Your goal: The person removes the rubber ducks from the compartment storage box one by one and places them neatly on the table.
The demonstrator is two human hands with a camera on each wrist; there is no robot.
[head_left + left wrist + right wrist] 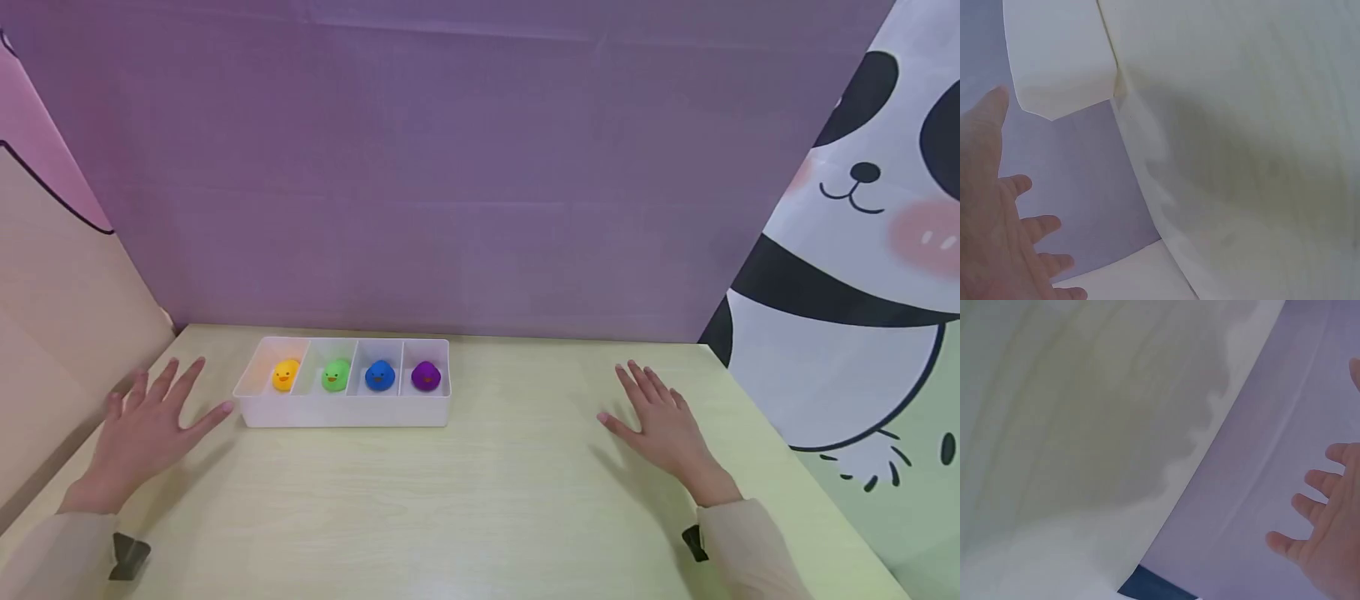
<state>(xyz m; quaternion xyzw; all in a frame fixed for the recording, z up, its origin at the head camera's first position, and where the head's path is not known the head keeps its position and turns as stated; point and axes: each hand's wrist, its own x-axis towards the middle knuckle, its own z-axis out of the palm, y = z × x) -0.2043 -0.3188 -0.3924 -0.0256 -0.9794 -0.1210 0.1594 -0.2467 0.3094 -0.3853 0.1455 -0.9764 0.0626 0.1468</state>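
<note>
At the left of the head view my left hand [146,437] hovers over the table with its fingers spread, holding nothing. Its thumb tip is close to the near left corner of a white divided box [345,412]. In the box's compartments sit a yellow toy duck [285,376], a green toy duck [336,376], a blue toy duck [380,376] and a purple toy duck [426,377], one in each. Far to the right of the box, my right hand [663,429] is also spread above the table, empty. The left wrist view shows the box's white side [1063,59] beyond the thumb.
The pale wooden table [480,500] runs back to a purple cloth wall [480,167]. A panel with a printed panda [862,350] borders it on the right, and a beige panel [60,333] on the left. Small black pieces [129,557] show at both sleeves.
</note>
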